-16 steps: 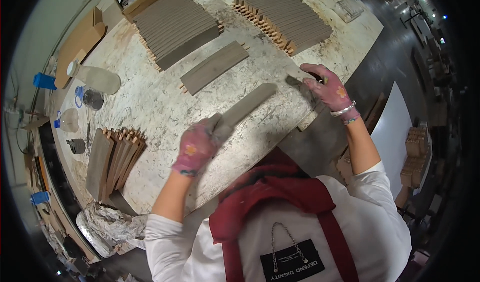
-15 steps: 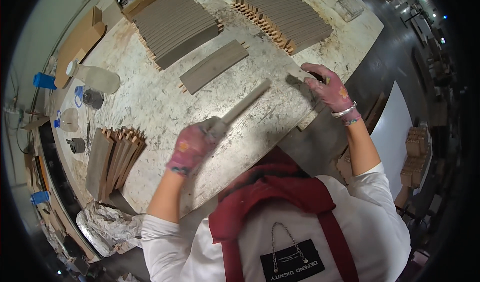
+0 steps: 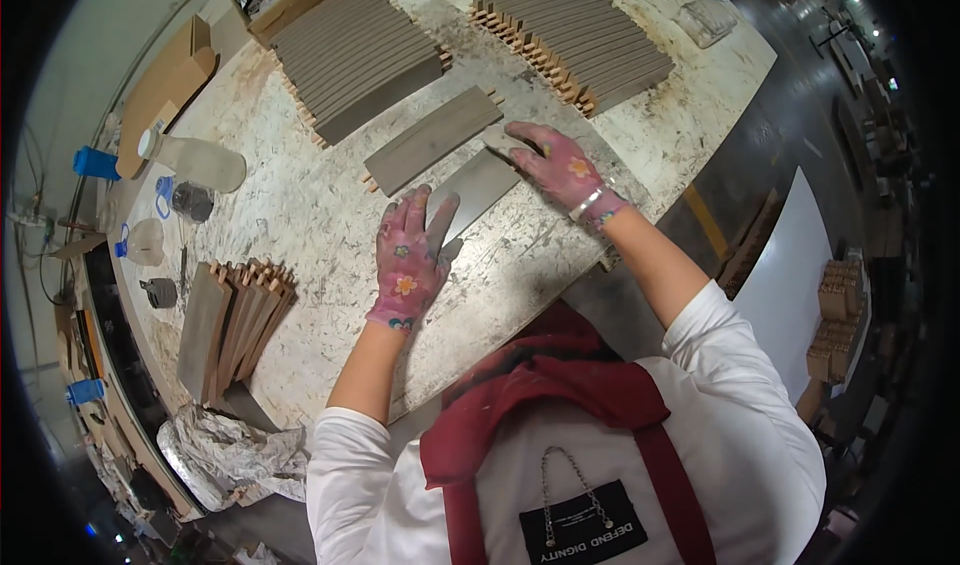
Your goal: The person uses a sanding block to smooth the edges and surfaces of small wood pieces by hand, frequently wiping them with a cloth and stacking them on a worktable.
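Observation:
A flat grey-brown wooden slat (image 3: 485, 193) lies on the worktable between my hands. My left hand (image 3: 408, 260), in a pink flowered glove, rests on its near-left end with fingers stretched out and thumb apart. At the slat's far-right end is my right hand (image 3: 562, 173), gloved alike, its fingers curled around something small and mostly hidden; a pale edge shows by the fingertips. Just beyond lies a second slat (image 3: 432, 140) with wooden dowels poking from both ends, parallel to the first and apart from it.
Two rows of slats with dowels, one at far left (image 3: 350, 55) and one at far right (image 3: 590, 35), stand on the table (image 3: 330, 295). A leaning bundle of slats (image 3: 235, 315) is at left, near several bottles (image 3: 205, 163). Crumpled plastic (image 3: 230, 455) hangs by the left edge.
My left hand has laid the slat it held on edge flat on the table and opened over it. My right hand has come left from the table's right edge to the slat's far end.

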### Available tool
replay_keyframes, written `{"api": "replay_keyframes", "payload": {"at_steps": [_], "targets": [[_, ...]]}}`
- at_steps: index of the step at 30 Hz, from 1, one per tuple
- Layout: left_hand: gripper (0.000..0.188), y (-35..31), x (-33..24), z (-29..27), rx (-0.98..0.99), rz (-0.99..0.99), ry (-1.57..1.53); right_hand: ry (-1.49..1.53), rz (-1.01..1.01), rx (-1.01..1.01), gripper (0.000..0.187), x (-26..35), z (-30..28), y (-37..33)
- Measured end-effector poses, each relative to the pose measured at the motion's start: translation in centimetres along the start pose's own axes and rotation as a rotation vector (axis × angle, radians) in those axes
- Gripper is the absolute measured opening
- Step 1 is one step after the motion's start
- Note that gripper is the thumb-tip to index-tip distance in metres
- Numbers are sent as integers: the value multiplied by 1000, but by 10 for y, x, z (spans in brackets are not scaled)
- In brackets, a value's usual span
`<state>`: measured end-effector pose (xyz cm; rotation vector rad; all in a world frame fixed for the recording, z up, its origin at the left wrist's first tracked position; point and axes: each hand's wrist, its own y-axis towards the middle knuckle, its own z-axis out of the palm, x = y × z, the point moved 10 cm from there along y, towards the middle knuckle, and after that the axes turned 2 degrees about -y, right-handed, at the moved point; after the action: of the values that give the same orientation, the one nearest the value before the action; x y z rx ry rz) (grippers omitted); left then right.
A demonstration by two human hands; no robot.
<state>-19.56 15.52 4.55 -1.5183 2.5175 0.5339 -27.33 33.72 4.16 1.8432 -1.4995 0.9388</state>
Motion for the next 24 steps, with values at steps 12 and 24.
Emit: {"api": "replay_keyframes", "payload": {"at_steps": [12,24], "targets": [[44,7,21,0,141,7,-189,-245,-32,134,39,23,-17,-81],[39,28,17,-6,57,295,-195,-526,-498,502,36,45,139,-74]]}}
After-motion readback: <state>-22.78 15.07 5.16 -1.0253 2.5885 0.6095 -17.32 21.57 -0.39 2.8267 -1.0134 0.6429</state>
